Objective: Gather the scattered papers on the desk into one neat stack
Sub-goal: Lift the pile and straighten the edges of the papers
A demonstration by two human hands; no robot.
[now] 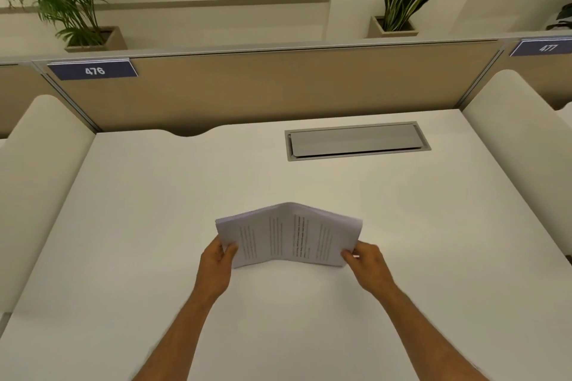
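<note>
A stack of white printed papers (288, 237) is held over the middle of the white desk (154, 226). The stack bows upward along its middle like a low ridge, with its two sides sloping down. My left hand (216, 266) grips the stack's near left corner, thumb on top. My right hand (366, 266) grips the near right corner the same way. I see no other loose sheets on the desk.
A grey cable hatch (356, 141) is set into the desk at the back right. A tan partition (278, 86) with labels 476 and 477 closes the far side. White rounded dividers (40, 164) flank both sides. Potted plants (89, 37) stand behind the partition.
</note>
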